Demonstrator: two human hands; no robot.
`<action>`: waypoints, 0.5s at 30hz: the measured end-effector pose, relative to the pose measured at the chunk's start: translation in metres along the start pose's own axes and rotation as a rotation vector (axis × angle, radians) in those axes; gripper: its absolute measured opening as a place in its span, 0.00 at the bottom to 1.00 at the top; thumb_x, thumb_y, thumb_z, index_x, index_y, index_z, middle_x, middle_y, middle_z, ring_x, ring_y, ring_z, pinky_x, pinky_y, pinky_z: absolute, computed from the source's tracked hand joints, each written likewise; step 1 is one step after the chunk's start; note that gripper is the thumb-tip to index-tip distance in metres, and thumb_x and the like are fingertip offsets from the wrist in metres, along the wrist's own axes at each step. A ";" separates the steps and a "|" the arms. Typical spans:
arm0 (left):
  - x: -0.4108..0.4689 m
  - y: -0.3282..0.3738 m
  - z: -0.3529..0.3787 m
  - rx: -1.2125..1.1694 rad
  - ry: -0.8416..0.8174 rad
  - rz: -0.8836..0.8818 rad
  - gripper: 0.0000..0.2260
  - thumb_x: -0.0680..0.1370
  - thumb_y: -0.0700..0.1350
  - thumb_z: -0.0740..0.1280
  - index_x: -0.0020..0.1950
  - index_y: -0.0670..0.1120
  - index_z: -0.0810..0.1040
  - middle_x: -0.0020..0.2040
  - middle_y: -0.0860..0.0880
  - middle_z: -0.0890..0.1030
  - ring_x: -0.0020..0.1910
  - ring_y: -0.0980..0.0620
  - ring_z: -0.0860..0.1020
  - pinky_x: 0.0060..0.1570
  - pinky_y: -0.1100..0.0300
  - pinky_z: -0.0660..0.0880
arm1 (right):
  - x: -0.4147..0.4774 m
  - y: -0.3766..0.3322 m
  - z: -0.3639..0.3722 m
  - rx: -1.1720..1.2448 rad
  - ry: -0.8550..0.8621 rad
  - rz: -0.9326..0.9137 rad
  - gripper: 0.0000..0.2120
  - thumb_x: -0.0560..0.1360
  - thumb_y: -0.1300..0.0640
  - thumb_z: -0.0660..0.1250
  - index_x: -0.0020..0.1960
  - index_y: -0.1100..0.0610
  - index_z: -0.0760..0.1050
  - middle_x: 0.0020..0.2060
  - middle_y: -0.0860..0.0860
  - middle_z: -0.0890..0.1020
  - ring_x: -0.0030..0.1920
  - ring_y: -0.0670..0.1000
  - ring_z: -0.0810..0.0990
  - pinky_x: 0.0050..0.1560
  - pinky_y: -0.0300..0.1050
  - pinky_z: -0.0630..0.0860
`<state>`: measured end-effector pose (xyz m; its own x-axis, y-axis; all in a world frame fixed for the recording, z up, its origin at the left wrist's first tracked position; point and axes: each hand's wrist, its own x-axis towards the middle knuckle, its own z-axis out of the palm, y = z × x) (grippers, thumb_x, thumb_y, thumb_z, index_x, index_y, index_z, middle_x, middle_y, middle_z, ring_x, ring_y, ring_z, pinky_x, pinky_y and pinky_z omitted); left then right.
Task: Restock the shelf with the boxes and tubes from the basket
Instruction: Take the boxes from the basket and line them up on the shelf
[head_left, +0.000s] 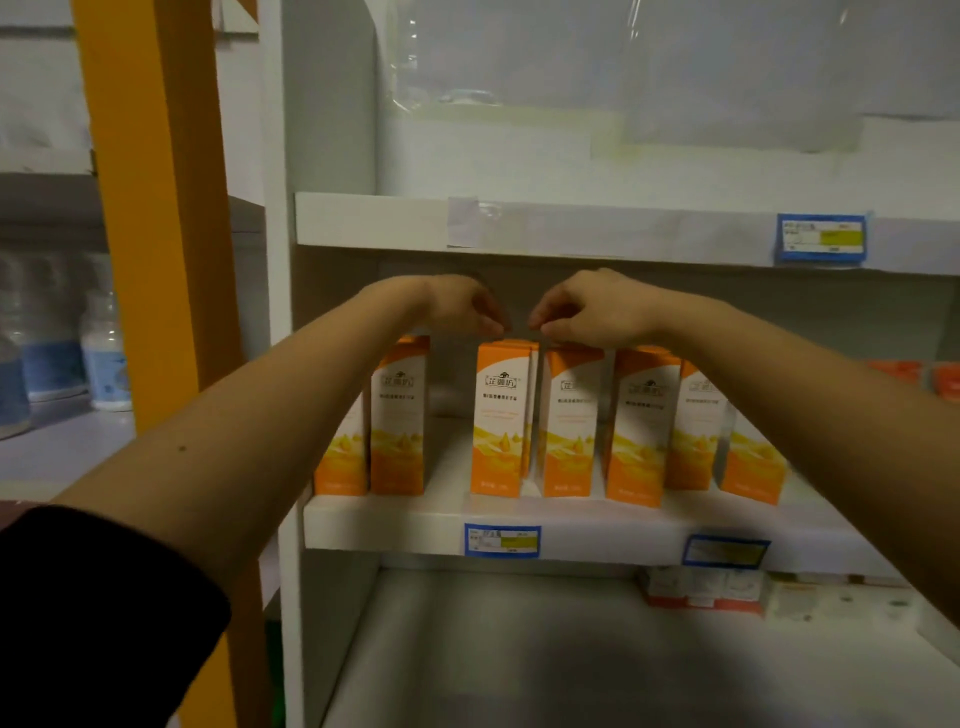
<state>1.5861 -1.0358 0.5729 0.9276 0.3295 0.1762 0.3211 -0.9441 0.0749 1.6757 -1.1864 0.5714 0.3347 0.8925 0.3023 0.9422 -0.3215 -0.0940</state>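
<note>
Several tall orange-and-white boxes stand in a row on the white middle shelf (395, 519). My left hand (460, 306) and my right hand (595, 312) hover side by side over the row, fingers curled downward. The left fingertips meet the top edge of the centre box (500, 421). The right thumb and fingers rest at the top of the neighbouring box (569, 426). Whether either hand actually grips a box is hidden by the knuckles. More boxes stand to the left (397, 421) and to the right (641, 431). No basket or tubes are in view.
The upper shelf edge (374, 221) hangs just above my hands and carries a blue price tag (821, 237). Flat red-and-white packs (701, 590) lie on the lower shelf at the right. An orange post (156, 208) and bottles (104, 353) stand to the left.
</note>
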 end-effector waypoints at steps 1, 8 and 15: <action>0.002 0.001 -0.001 0.001 -0.034 0.000 0.16 0.78 0.51 0.61 0.65 0.51 0.74 0.66 0.50 0.75 0.65 0.49 0.72 0.69 0.50 0.66 | -0.001 0.001 -0.001 0.005 0.000 -0.001 0.14 0.78 0.55 0.61 0.62 0.54 0.75 0.58 0.52 0.78 0.51 0.47 0.73 0.50 0.41 0.68; 0.007 0.005 -0.011 -0.073 -0.171 -0.009 0.23 0.70 0.62 0.65 0.62 0.54 0.76 0.62 0.52 0.78 0.65 0.51 0.71 0.71 0.48 0.62 | 0.002 0.004 0.003 0.010 -0.038 -0.050 0.14 0.76 0.51 0.64 0.59 0.53 0.77 0.49 0.47 0.77 0.50 0.46 0.74 0.47 0.39 0.69; 0.009 0.007 -0.013 -0.010 -0.244 -0.005 0.11 0.77 0.51 0.62 0.59 0.51 0.75 0.57 0.51 0.77 0.64 0.50 0.72 0.69 0.51 0.66 | 0.012 -0.006 0.010 -0.050 -0.030 -0.071 0.18 0.69 0.44 0.70 0.56 0.51 0.79 0.47 0.46 0.79 0.48 0.47 0.77 0.46 0.41 0.71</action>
<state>1.5938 -1.0394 0.5876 0.9451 0.3201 -0.0661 0.3250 -0.9419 0.0849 1.6748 -1.1704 0.5658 0.2677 0.9226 0.2778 0.9621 -0.2716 -0.0253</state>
